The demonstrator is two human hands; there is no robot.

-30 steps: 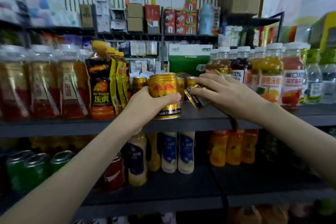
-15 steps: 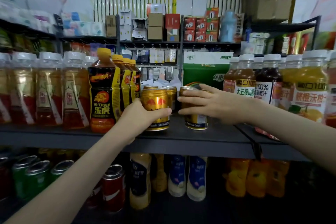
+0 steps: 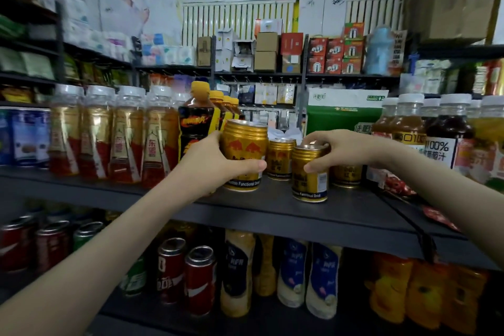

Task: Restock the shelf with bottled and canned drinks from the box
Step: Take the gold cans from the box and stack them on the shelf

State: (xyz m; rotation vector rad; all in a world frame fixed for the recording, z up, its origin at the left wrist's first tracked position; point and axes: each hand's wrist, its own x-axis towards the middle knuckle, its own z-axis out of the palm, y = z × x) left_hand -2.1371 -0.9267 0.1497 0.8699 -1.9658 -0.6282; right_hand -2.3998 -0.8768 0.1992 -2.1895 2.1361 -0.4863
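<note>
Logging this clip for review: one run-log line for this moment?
phase: shelving | left hand: holds left gold can | right hand: holds right gold can

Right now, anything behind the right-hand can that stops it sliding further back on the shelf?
Yes: a rear can stands just behind the right-hand can, partly hidden by the right hand. A middle can stands back-left of it.

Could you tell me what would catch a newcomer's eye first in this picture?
Two hands, centre, each gripping a gold can at the dark shelf: the left hand holds the left can, the right hand the right can. White-capped bottles stand in rows on either side.
</note>
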